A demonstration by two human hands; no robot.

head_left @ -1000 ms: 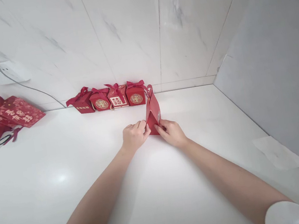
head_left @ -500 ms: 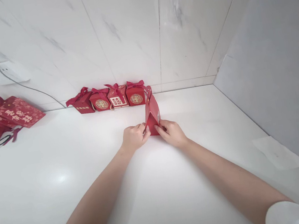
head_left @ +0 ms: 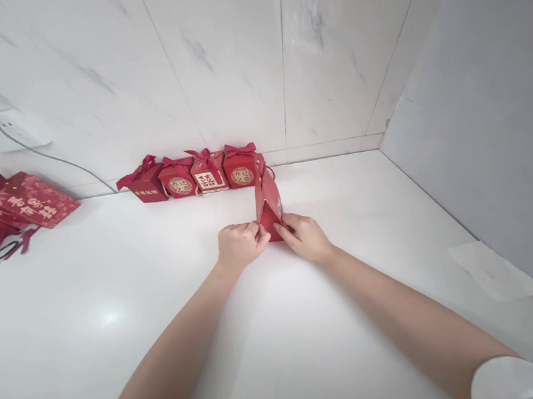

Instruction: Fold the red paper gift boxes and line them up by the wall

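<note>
A red paper gift box stands upright on the white tabletop, its near side toward me and its top narrowing to a ribbon loop. My left hand pinches the box's near left edge, thumb at the front opening. On the opposite edge, my right hand grips with its thumb against the inside of the near fold and its fingers around the outer side. Dark red inner card shows between the two thumbs. Part of each hand's fingertips is hidden by the box.
Behind, several red boxes with ribbon bows line the tiled wall. At far left lie red gift bags and black-handled scissors. A grey cable runs down the wall. A white paper sheet lies at right beside a grey panel.
The gift box leans slightly further left at its top. Both hands keep their hold on its near edges, with the thumbs shifted only a little.
</note>
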